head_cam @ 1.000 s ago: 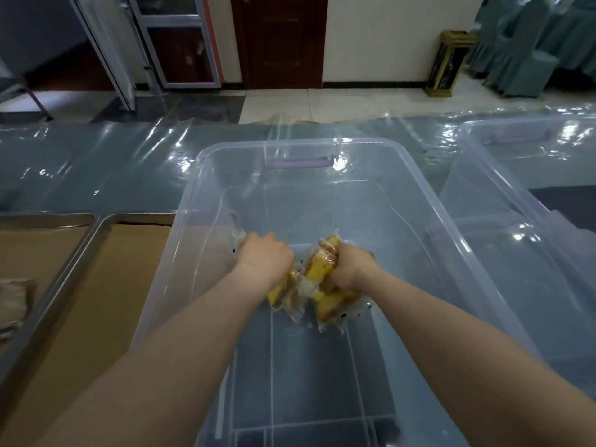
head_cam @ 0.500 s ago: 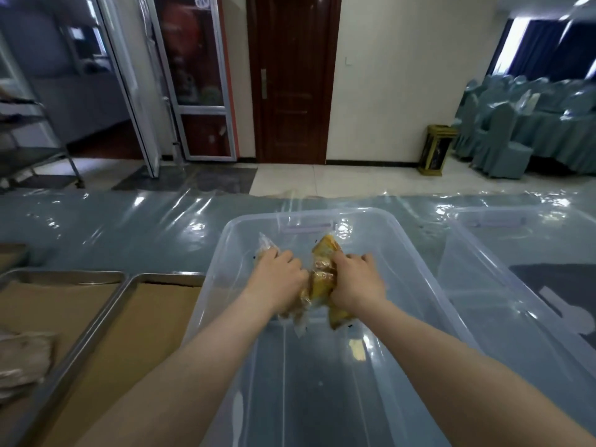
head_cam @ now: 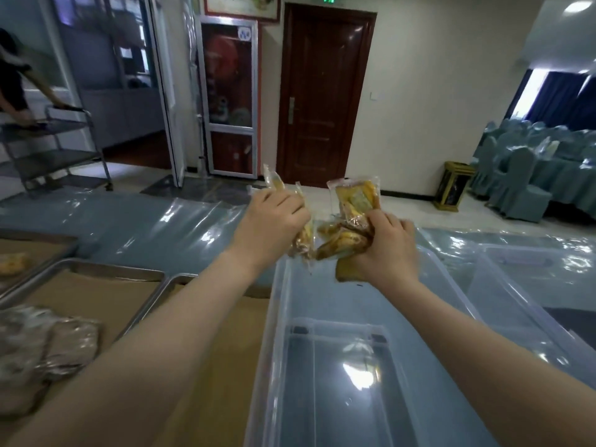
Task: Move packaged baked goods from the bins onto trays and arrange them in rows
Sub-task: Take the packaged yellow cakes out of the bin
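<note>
My left hand [head_cam: 269, 225] grips a small bunch of clear packets of yellow baked goods [head_cam: 303, 241], their ends sticking out above and below the fist. My right hand [head_cam: 383, 250] grips a bigger bunch of the same yellow packets [head_cam: 353, 204]. Both hands are raised above the far end of a clear plastic bin [head_cam: 325, 382], whose inside shows nothing but a bare floor. Left of the bin lie metal trays lined with brown paper [head_cam: 106, 295]; the nearest-left one carries dark wrapped packets [head_cam: 48, 346].
A second clear bin [head_cam: 529, 285] stands at the right. The table has a blue cloth under shiny plastic film [head_cam: 154, 227]. A further tray at far left holds a yellow item [head_cam: 13, 262]. A person leans on a metal cart [head_cam: 54, 140] beyond the table.
Both hands have risen out of the bin with their packets and moved slightly apart. My head has tilted up, showing more of the room.
</note>
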### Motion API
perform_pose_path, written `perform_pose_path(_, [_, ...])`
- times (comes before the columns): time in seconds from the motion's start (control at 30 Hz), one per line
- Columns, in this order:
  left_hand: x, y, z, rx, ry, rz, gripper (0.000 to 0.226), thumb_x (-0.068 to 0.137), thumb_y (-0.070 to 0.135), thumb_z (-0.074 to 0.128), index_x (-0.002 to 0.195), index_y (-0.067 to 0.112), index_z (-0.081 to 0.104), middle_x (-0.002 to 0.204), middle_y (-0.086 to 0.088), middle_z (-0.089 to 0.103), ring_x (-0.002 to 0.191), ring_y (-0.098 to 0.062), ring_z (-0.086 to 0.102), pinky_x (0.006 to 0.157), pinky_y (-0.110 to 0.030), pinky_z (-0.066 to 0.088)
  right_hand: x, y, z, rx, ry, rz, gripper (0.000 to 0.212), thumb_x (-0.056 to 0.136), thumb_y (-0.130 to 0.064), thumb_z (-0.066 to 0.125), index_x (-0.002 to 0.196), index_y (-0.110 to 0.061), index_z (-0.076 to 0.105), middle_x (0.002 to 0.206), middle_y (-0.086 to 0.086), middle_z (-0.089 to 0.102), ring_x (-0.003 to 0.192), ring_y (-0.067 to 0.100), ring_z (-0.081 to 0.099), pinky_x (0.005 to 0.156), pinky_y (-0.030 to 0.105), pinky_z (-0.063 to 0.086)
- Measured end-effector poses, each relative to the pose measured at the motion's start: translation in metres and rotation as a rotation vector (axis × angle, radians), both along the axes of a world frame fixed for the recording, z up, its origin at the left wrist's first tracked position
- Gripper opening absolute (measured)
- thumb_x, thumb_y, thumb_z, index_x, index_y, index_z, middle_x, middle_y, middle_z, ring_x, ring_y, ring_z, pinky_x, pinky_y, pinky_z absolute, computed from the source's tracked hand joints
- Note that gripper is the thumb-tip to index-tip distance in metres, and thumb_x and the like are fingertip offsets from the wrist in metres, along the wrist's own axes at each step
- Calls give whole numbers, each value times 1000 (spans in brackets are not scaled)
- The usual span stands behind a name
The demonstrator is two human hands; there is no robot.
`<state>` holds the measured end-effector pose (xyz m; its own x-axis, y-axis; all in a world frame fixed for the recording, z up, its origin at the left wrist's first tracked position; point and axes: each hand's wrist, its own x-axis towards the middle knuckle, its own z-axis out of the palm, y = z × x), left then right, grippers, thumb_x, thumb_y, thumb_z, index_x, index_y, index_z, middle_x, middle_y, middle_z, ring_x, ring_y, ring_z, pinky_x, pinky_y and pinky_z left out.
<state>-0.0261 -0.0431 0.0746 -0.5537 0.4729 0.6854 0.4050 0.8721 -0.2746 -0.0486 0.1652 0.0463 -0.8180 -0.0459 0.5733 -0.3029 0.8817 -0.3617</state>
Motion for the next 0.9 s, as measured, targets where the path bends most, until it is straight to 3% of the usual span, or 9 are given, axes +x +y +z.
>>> perform_pose_path(0.17, [35,-108,7,250,79,120,13,77,-2,67,86,7,69,95,-9,68,94,-31,61,79,-43,43,15,-104,32,-98,62,176,38,67,-20,65,99,-28,46,101,-8,49,98,18,32,77,27,29])
perform_pose_path(0.37, [54,-210,-36,312,-54,204,28,61,-15,71,81,6,69,86,-9,67,83,-31,60,72,-40,40,29,-230,29,232,44,240,48,72,-21,67,116,-23,48,115,2,54,108,28,39,80,36,40])
perform_pose_path(0.57, [66,-257,-122,219,-385,100,26,55,-5,76,72,13,68,78,-3,67,77,-27,63,68,-36,45,44,-283,-49,504,-381,166,47,75,-14,59,119,-20,44,103,6,53,107,30,41,67,37,37])
perform_pose_path(0.63, [71,-260,-153,129,-546,50,22,71,3,68,88,17,70,94,1,67,96,-24,60,84,-37,42,53,-284,-83,600,-438,183,58,77,-14,60,131,-22,40,114,8,54,111,31,41,78,41,42])
perform_pose_path(0.7, [75,-261,-181,106,-667,7,26,85,10,58,105,23,67,111,5,63,112,-18,52,97,-35,36,64,-284,-115,654,-475,177,54,81,-16,61,132,-21,44,129,9,49,119,31,38,93,43,40])
perform_pose_path(0.8, [83,-259,-206,171,-734,-5,42,84,5,58,121,24,60,126,5,56,125,-18,44,104,-36,32,81,-285,-147,604,-570,139,66,82,-16,64,139,-27,33,146,8,35,130,33,33,103,46,34])
perform_pose_path(0.9, [82,-258,-214,258,-789,31,67,78,-2,54,138,27,41,141,6,41,137,-19,29,109,-36,27,92,-279,-155,548,-578,89,79,81,-15,67,143,-31,20,150,4,30,134,31,31,105,45,31])
